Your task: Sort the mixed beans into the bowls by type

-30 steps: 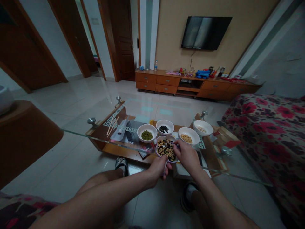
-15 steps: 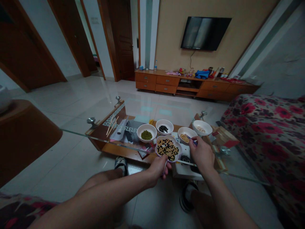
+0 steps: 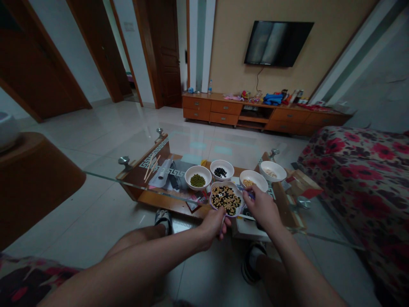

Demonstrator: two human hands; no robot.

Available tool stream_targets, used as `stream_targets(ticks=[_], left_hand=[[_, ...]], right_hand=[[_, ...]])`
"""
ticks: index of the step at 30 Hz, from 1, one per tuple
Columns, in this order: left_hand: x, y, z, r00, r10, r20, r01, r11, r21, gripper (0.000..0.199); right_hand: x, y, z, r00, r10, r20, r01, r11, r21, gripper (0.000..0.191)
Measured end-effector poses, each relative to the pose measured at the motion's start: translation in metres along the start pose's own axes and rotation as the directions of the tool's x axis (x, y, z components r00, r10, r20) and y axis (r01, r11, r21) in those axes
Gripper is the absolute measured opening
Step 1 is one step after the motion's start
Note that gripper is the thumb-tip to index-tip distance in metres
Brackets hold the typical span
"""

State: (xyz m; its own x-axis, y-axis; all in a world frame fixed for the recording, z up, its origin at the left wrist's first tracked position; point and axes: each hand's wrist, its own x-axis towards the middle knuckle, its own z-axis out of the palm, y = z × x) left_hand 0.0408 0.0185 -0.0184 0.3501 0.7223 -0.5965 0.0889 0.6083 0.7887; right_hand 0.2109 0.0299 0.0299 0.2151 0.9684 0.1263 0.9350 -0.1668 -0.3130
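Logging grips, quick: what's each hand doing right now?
Left hand: closed, holding the mixed-bean bowl by its handle.
Right hand: closed on a small blue utensil, type unclear.

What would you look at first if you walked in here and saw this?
Your eye would probably land first on the white scalloped dish of mixed black and yellow beans, held in the left hand over a glass-top coffee table. Nearby sit white bowls of green beans, black beans and yellow beans, with the right hand beside the dish. Farther off, a wall-mounted television hangs above a wooden cabinet.
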Motion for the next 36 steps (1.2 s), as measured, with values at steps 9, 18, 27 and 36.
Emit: stream_targets(ticks=[9, 18, 27, 36], left_hand=[[-0.003, 0.001, 0.0, 1.0, 0.014, 0.002, -0.014, 1.0, -0.003, 0.038], [0.002, -0.004, 0.0, 1.0, 0.017, 0.005, -0.017, 1.0, 0.0, 0.04], [-0.001, -0.001, 0.001, 1.0, 0.018, -0.005, -0.018, 1.0, 0.002, 0.041], [0.002, -0.004, 0.001, 1.0, 0.024, -0.007, -0.025, 1.0, -0.002, 0.042]], right_hand=[[-0.002, -0.005, 0.011, 0.962, -0.199, 0.185, 0.194, 0.98, 0.047, 0.021], [-0.003, -0.007, 0.012, 0.957, -0.218, 0.194, 0.214, 0.976, 0.04, 0.019], [-0.003, -0.004, 0.014, 0.952, -0.26, 0.159, 0.26, 0.965, 0.023, 0.02], [-0.001, -0.006, 0.016, 0.954, -0.249, 0.169, 0.263, 0.963, -0.066, 0.022]])
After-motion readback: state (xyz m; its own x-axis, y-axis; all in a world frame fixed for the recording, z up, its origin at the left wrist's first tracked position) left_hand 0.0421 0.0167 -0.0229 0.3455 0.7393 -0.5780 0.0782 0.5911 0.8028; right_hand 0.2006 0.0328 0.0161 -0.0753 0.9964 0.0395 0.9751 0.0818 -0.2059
